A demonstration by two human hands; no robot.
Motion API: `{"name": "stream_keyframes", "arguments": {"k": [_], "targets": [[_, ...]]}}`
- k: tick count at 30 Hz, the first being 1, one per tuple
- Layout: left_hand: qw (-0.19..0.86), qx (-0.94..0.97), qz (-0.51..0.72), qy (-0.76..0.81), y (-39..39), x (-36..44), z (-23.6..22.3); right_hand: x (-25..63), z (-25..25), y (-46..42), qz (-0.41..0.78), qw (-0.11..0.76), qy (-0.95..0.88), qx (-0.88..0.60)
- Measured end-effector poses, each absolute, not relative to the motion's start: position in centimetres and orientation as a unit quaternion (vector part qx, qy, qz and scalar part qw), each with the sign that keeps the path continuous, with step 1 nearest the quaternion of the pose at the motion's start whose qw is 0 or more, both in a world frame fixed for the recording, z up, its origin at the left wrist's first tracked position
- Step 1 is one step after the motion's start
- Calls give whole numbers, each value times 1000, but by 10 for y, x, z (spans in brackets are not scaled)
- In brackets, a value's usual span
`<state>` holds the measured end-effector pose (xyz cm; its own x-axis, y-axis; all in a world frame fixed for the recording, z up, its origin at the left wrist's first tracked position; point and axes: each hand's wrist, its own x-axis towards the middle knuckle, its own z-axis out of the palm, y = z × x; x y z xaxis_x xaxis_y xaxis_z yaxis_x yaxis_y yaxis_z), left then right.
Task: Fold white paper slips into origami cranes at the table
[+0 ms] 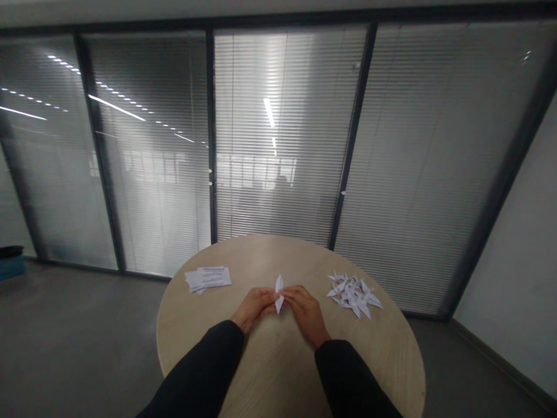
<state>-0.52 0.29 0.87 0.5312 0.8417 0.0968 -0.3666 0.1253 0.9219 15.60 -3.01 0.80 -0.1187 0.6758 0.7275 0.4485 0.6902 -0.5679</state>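
The folded paper point(279, 283) is pinched between the fingers of the left hand point(252, 309) and right hand point(308, 313), which hide part of its middle. It looks well creased, its finish unclear. Right of it, many folded pieces point(354, 296) lie heaped; left, flat printed sheets point(213, 277) seem unworked. Beyond the worktop point(278, 371) stands a glass partition point(278, 203).

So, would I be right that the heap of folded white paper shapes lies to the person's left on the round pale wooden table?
Not quite: in the head view, the paper heap lies to the person's right, beyond the bare right hand, on that table.
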Motion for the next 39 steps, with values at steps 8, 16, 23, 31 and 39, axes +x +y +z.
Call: {"name": "stream_keyframes", "arguments": {"k": [8,16,23,31,39], "targets": [[684,518,448,251,0,-2,12,151,-1,-21,265,618,-600,-434],[689,521,440,247,-4,-3,16,151,3,-25,207,594,-630,-456],[675,495,466,288,-1,-1,8,147,1,-26,107,569,-684,-444],[705,498,447,233,3,-4,6,147,-5,-23,203,590,-626,-468],[740,455,436,235,4,-4,3,145,2,-28,223,564,-656,-449]]}}
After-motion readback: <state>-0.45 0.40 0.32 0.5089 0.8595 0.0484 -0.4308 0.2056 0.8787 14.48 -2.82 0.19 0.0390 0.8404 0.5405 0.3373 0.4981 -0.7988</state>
